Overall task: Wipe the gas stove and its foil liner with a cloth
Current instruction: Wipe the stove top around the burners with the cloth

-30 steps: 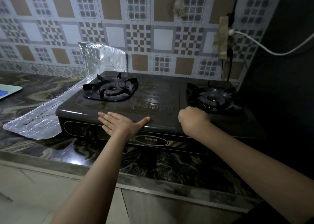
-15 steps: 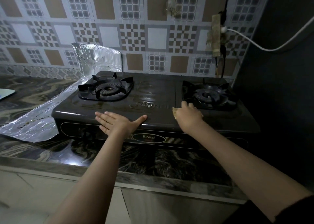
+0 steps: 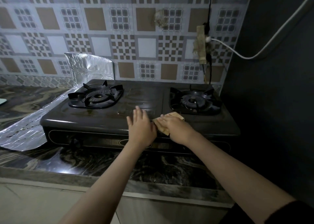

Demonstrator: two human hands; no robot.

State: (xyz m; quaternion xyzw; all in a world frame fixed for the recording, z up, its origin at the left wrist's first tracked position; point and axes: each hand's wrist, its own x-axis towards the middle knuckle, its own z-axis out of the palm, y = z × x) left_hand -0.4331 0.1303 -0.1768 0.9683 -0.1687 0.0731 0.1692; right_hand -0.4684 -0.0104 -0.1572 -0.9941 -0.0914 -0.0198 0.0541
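A dark two-burner gas stove (image 3: pixel 95 120) stands on the marbled counter. A silver foil liner (image 3: pixel 25 132) lies under its left side and folds up against the tiled wall behind the left burner (image 3: pixel 96 96). My right hand (image 3: pixel 175 125) lies flat on a tan cloth (image 3: pixel 163 129), pressing it onto the stove's front middle, just in front of the right burner (image 3: pixel 193 99). My left hand (image 3: pixel 141 127) rests flat on the stove top right beside the cloth, fingers straight and pointing toward the wall.
A dark panel (image 3: pixel 271 88) rises close to the stove's right side. A taped socket (image 3: pixel 202 45) with a white cable (image 3: pixel 271 37) hangs on the wall behind the right burner. The counter's front edge (image 3: pixel 119 184) runs below my arms. A pale object (image 3: pixel 2 101) pokes in at far left.
My left hand has slid right along the stove's front, ending beside my right hand. The right hand has flattened onto the cloth, which now shows spread out beneath it.
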